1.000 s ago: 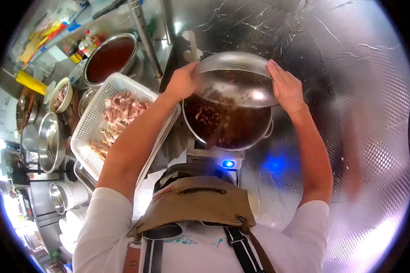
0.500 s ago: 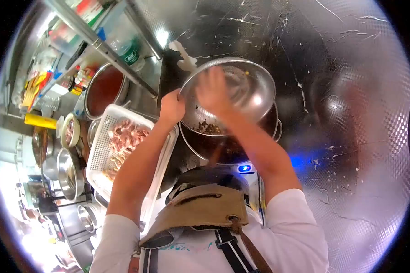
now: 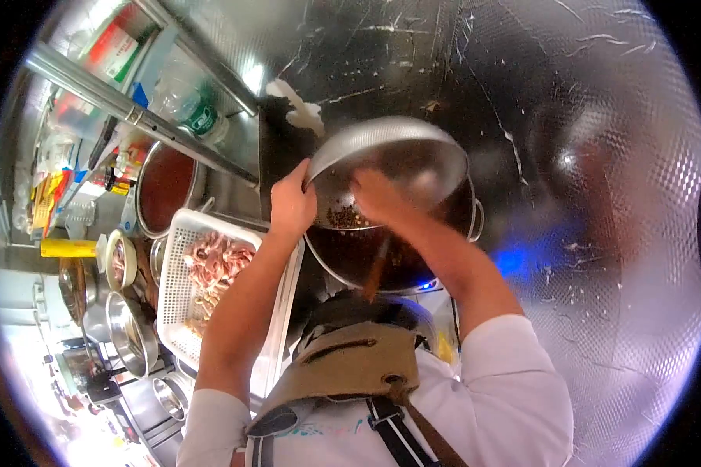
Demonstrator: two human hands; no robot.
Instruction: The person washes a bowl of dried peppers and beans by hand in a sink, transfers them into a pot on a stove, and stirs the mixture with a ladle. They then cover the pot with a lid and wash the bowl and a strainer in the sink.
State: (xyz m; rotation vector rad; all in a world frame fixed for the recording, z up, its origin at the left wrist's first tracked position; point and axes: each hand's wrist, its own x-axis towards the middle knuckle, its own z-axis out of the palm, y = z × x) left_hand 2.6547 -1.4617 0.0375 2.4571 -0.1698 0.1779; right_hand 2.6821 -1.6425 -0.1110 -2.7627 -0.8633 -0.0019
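Note:
My left hand point(image 3: 291, 204) is closed on the left rim of a metal strainer bowl point(image 3: 432, 144), which is tilted over a large pot point(image 3: 476, 226) of dark liquid. Inside the bowl, my right hand point(image 3: 382, 200) is close to its lower side, with its fingertips blurred and partly hidden. Small dark and pale bits that look like whole spices point(image 3: 341, 215) lie at the bowl's lower edge, beside my right fingers. A wooden handle point(image 3: 377, 274) sticks up out of the pot towards me.
A white perforated basket point(image 3: 177, 268) of raw meat pieces stands left of the pot. Behind it is a pot of red liquid point(image 3: 163, 191) beside a metal shelf post point(image 3: 144, 117). Metal bowls point(image 3: 132, 335) stand farther left. Quilted metal sheeting point(image 3: 600, 311) covers the right side.
My right hand has come down from the bowl's upper wall towards the bits at its lower edge. The bowl is tipped more steeply. My left hand keeps its hold on the rim.

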